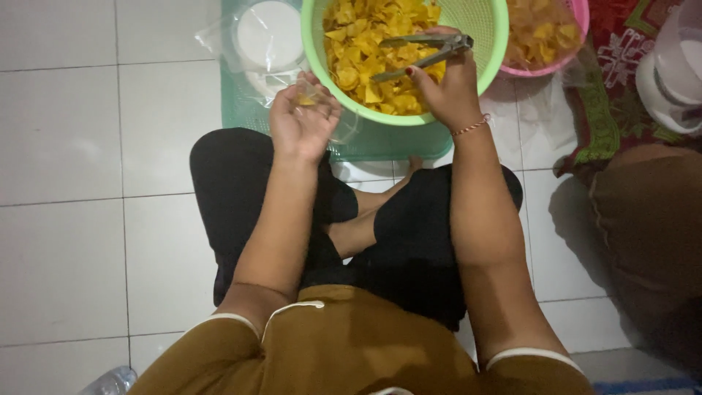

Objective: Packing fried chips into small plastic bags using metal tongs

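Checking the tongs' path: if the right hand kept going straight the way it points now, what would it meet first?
The right hand points its metal tongs left and slightly down, into the green basket. Their tips would probably meet the yellow chips first, though height above the pile is unclear.

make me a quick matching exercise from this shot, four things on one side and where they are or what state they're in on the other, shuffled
Things:
1. metal tongs
2. green basket
3. pink basket
4. clear plastic bag

Place or state:
A. at the top right, behind the green one, holding yellow chips
B. held in the right hand, over the chips
C. in the left hand, at the near rim of the basket
D. in the middle, on a green tray, full of yellow chips

Pairs: 1-B, 2-D, 3-A, 4-C
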